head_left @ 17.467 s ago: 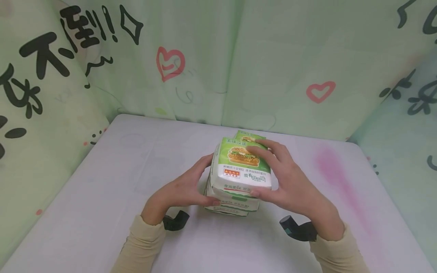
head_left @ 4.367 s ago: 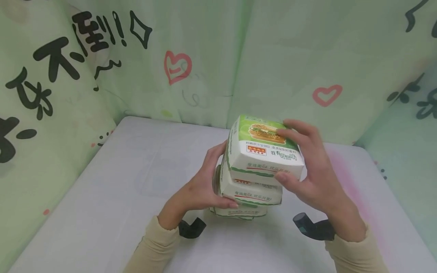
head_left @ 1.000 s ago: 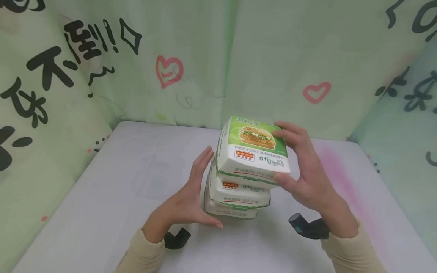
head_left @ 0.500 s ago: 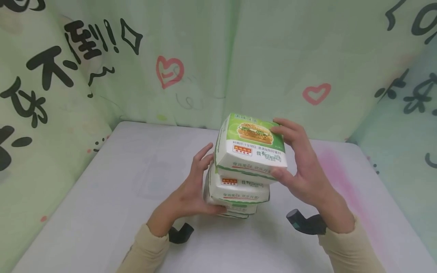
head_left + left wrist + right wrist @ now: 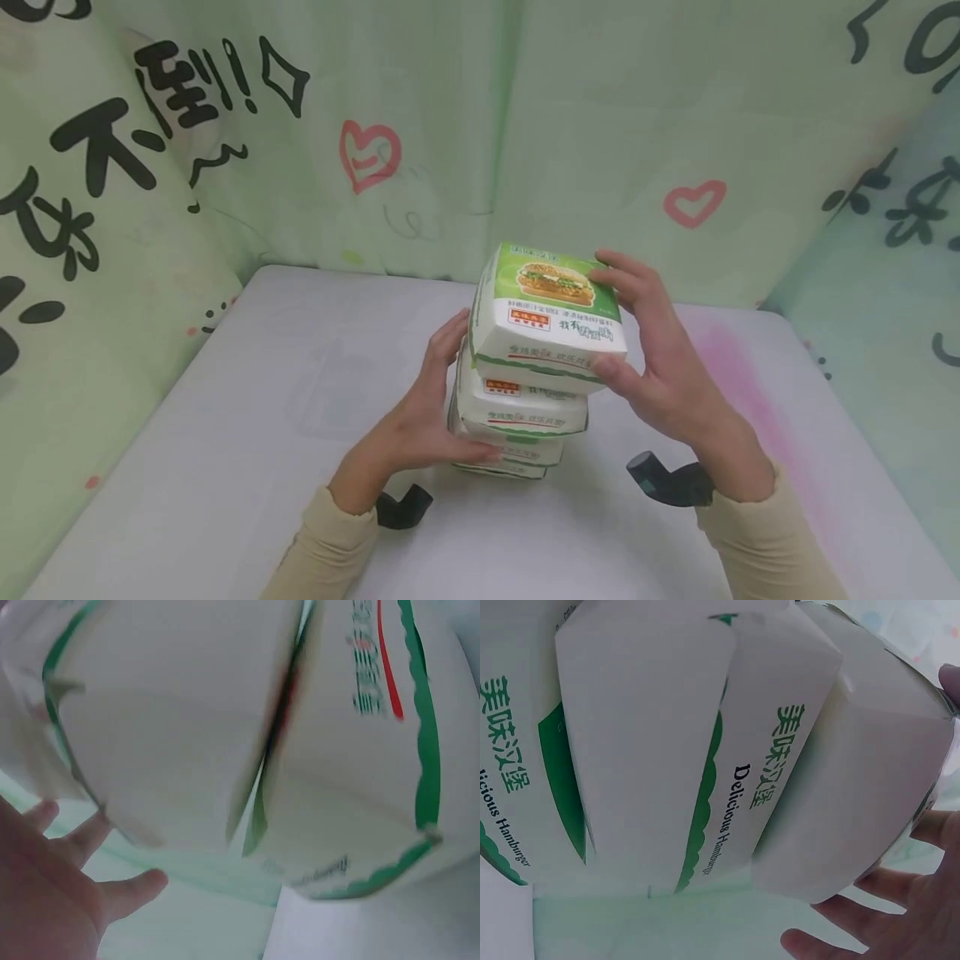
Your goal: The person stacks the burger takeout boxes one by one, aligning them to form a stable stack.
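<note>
Several white and green burger boxes stand in a stack on the table, slightly out of line with one another. My right hand (image 5: 660, 358) grips the top burger box (image 5: 551, 308), thumb on its front lower corner and fingers along its right side. In the right wrist view this top box (image 5: 877, 772) is tilted against the one below. My left hand (image 5: 412, 417) rests along the stack's left side, its thumb across the front of a lower box (image 5: 528, 452) and its fingers extended. Between these lies another burger box (image 5: 525, 410). Fingers (image 5: 135, 892) show spread beside the boxes in the left wrist view.
The white table (image 5: 262, 467) has a pink stain (image 5: 738, 375) at right. Green curtains (image 5: 435, 217) with black lettering and red hearts enclose its back and sides. A black curved piece (image 5: 405, 507) sits at my left wrist, another black piece (image 5: 670, 481) at my right.
Since the oldest frame, the stack has grown taller, and the box behind it no longer shows. In the last second, my left hand closed in on the stack and the top box shifted slightly left.
</note>
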The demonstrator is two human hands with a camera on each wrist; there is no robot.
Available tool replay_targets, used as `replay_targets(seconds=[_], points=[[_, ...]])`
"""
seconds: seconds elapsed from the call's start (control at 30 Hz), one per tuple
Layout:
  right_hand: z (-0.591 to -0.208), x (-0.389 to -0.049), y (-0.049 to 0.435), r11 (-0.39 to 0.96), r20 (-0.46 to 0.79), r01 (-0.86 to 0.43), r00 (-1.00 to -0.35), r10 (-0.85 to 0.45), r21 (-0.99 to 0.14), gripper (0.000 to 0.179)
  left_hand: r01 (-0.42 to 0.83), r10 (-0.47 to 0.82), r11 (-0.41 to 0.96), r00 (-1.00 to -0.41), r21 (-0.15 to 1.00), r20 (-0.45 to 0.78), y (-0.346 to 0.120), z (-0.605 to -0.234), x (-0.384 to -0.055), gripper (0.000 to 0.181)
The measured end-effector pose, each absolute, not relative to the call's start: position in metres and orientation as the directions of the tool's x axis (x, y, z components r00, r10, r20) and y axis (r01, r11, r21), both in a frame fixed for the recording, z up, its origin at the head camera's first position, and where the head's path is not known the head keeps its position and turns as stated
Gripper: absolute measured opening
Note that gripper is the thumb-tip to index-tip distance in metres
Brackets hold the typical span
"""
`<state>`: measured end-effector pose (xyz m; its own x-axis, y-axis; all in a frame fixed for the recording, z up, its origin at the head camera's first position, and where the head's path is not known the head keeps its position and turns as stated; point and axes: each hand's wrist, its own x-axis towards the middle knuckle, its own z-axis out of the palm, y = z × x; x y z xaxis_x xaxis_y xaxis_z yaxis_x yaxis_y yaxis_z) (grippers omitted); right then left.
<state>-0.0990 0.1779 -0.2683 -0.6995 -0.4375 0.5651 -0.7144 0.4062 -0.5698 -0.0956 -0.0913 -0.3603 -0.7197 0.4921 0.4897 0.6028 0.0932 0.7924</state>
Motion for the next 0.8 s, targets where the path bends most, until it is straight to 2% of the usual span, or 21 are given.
replay_targets(seconds=[0.13,0.23,0.5,0.8], points=[[-0.268,-0.098,0.177,0.414,0.573,-0.726,-0.687,-0.447,-0.549,0.068,0.512,0.491,-0.011,-0.746,0.859,0.451,-0.085,-0.343,-0.087,0.133],[-0.267,-0.097,0.178,0.417,0.572,-0.728,-0.686,-0.449,-0.545,0.068,0.501,0.487,-0.036,-0.747,0.865,0.453,-0.082,-0.344,-0.087,0.134],[-0.268,-0.094,0.182,0.418,0.549,-0.705,-0.709,-0.443,-0.573,0.077,0.588,0.445,0.107,-0.75,0.802,0.49,-0.086,-0.369,-0.099,0.144],[-0.27,-0.096,0.184,0.402,0.581,-0.728,-0.686,-0.439,-0.555,0.078,0.592,0.419,0.186,-0.77,0.784,0.482,-0.099,-0.369,-0.097,0.137]])
